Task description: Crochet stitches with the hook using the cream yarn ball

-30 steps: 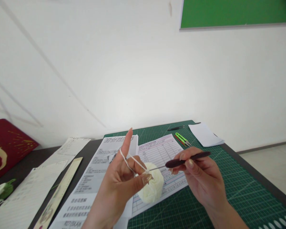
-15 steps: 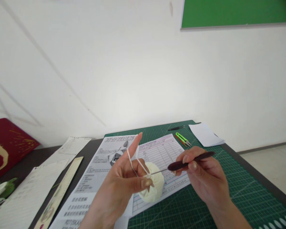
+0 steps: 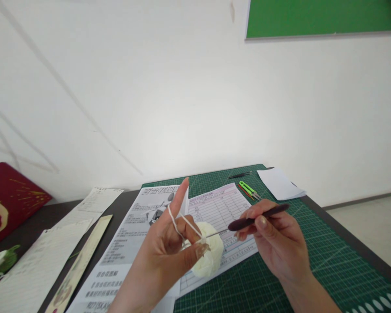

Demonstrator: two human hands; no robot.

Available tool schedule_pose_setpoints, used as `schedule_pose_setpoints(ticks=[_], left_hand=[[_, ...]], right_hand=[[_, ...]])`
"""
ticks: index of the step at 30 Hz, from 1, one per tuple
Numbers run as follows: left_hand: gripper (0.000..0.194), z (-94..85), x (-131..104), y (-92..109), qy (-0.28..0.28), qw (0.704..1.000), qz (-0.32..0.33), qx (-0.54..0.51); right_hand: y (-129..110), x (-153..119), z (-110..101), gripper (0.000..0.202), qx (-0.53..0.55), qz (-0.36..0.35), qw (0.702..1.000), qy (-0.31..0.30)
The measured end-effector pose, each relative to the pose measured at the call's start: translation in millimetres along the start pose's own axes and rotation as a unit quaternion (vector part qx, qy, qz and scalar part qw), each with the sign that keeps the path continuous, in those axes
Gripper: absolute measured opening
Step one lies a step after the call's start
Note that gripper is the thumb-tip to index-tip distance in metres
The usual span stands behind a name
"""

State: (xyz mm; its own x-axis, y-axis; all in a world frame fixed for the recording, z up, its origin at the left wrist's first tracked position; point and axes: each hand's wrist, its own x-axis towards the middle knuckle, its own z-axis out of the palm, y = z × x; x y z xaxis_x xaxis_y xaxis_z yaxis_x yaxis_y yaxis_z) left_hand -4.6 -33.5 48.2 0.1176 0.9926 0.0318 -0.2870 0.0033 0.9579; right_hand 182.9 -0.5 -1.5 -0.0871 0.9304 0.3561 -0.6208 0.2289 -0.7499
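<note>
My left hand (image 3: 171, 248) pinches a small piece of white crochet work (image 3: 203, 247) between thumb and fingers. Its index finger points up with white yarn (image 3: 173, 221) looped round it. In my right hand (image 3: 276, 239) is a crochet hook (image 3: 242, 224) with a dark handle, held like a pen. The hook's thin metal shaft reaches the white work at my left fingertips; its very tip is hidden there. Behind my left hand a cream ball of yarn (image 3: 213, 256) rests on a printed form (image 3: 221, 208).
A green cutting mat (image 3: 260, 282) bears green thread snips (image 3: 247, 190), black tweezers (image 3: 239, 175) and white paper (image 3: 280, 184). Further left are a printed pattern sheet (image 3: 124, 243), a ruler (image 3: 81, 261), handwritten sheets (image 3: 48, 252), a dark red item (image 3: 16, 191) and green-and-white yarn pieces (image 3: 6, 260).
My left index finger has tipped slightly left, with the yarn loop. My right hand and the hook have shifted a little left. The camera view has moved slightly.
</note>
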Motion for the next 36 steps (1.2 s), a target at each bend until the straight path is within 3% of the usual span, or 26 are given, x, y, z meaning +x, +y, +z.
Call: schedule_pose_setpoints(ticks=[10,17,22,36], left_hand=[[0.092,3.7,0.1,-0.3,0.016,0.999,0.028,0.004],[0.095,6.0,0.2,-0.5,0.047,0.997,0.058,0.03],[0.09,6.0,-0.5,-3.0,0.05,0.996,0.068,0.028],[0.09,3.7,0.6,-1.5,0.021,0.999,0.018,-0.022]], right_hand=[[0.5,0.5,-0.5,0.007,0.008,0.0,1.0,-0.007],[2.2,-1.3,8.9,0.008,0.027,0.055,0.996,0.065],[1.2,-1.4,11.0,0.009,0.03,0.062,0.995,0.074],[4.0,-1.2,8.9,0.007,0.047,0.053,0.996,0.05]])
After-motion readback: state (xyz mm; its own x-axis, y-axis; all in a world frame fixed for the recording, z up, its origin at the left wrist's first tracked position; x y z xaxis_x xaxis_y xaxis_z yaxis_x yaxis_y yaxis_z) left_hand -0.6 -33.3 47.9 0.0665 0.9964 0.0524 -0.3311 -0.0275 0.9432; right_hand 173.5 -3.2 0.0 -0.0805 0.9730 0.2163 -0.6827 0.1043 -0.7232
